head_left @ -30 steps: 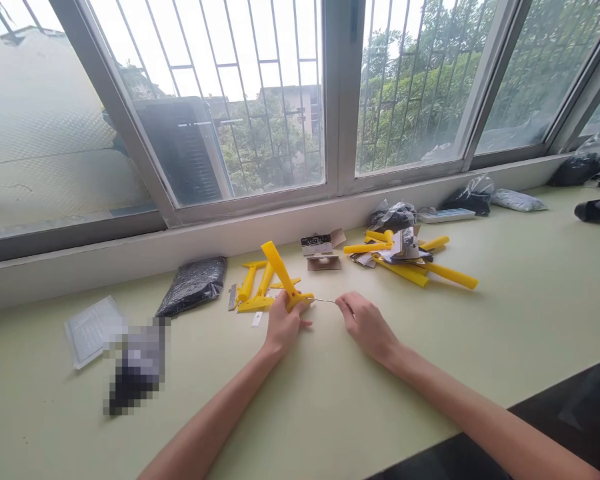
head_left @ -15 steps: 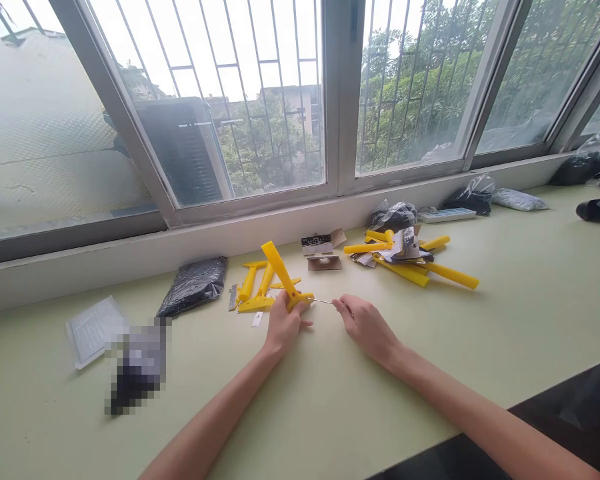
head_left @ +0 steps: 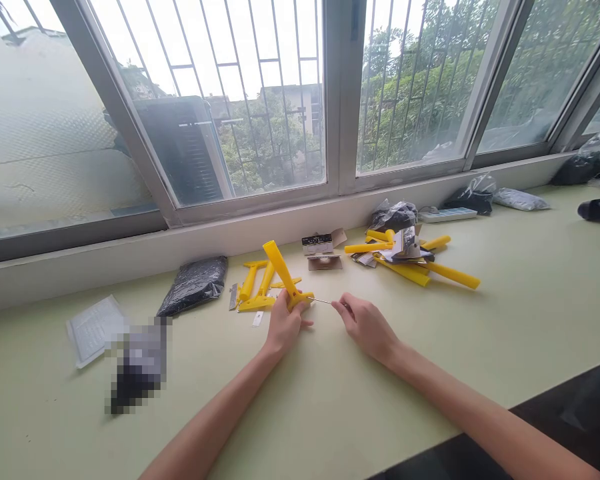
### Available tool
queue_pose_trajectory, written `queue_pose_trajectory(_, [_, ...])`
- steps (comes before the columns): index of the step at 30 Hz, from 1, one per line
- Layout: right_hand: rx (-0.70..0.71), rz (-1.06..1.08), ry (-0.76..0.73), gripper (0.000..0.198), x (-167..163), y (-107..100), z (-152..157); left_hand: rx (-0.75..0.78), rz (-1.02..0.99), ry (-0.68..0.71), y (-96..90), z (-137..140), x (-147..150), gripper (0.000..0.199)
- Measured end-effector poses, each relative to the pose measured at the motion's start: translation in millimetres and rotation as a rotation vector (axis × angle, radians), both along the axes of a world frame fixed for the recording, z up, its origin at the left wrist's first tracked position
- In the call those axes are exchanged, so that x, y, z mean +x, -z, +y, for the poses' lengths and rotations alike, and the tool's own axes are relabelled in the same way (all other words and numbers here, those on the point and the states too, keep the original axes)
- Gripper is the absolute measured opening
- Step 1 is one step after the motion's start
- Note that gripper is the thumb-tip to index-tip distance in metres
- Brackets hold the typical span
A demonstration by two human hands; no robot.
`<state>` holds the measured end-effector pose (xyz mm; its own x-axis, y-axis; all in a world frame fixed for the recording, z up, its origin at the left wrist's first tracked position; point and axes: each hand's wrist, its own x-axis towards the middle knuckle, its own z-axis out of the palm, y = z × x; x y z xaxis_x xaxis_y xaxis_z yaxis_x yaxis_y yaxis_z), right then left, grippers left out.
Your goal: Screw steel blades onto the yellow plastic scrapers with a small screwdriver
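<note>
At the left a frosted window pane (head_left: pixel 45 120) rises behind the pale green worktop (head_left: pixel 30 380), whose far edge runs along a white sill (head_left: pixel 260 233). Toward the worktop's left end lie a clear plastic tray (head_left: pixel 96 333) and a pixelated item (head_left: pixel 140 367); a black packet (head_left: pixel 195 283) rests by the far edge. Next come loose yellow parts (head_left: pixel 250 281) and a small white piece (head_left: pixel 257 319). The left hand (head_left: pixel 285 327) is closed round a yellow T-shaped piece (head_left: pixel 280 268), raised midway between the near and far edges. A thin metal tool (head_left: pixel 322 301) meets its side, pinched at the other end in the right hand (head_left: pixel 363 317). Behind them, barred windows (head_left: pixel 340 100) show trees outside. Opened card packaging (head_left: pixel 325 263) sits near the far edge, then a heap of yellow handles (head_left: pixel 453 275). Plastic bags (head_left: pixel 520 199) line the far edge toward the right, and a dark object (head_left: pixel 597 210) lies at the far right. Below, the worktop's near edge slants up over darkness.
</note>
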<state>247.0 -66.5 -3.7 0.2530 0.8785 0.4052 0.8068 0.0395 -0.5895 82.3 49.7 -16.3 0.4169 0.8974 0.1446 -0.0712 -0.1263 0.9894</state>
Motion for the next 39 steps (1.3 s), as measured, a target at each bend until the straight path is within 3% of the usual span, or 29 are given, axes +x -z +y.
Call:
queue_pose_trajectory(5, [0.102, 0.082, -0.078, 0.018, -0.3, -0.6, -0.2, -0.004, -0.004, 0.003, -0.7, -0.7, 0.0, 0.027])
queue_pose_trajectory(11, [-0.036, -0.014, 0.011, 0.041, -3.1, -1.3, -0.3, -0.005, 0.003, 0.008, -2.8, -2.4, -0.3, 0.026])
queue_pose_trajectory(15, [0.064, -0.053, -0.011, 0.022, -0.8, 0.5, 1.0, -0.005, -0.002, 0.006, -3.3, -2.9, 0.0, 0.028])
queue_pose_trajectory(18, [0.051, -0.024, -0.013, 0.014, -0.2, 1.1, 0.9, -0.002, 0.002, 0.006, -3.0, -3.0, 0.3, 0.028])
queue_pose_trajectory(25, [-0.019, -0.110, 0.014, 0.036, -4.5, -0.8, 1.0, 0.036, 0.010, 0.022, -2.4, -3.1, 0.5, 0.028])
queue_pose_trajectory(33, [0.085, -0.041, -0.101, 0.014, -1.7, 0.2, 0.7, 0.003, 0.015, -0.021, -6.0, -5.2, 0.3, 0.027])
queue_pose_trajectory(39, [0.022, -0.012, -0.072, 0.015, -0.7, 0.6, 1.7, 0.042, -0.028, -0.054, -7.7, -5.9, -0.2, 0.026])
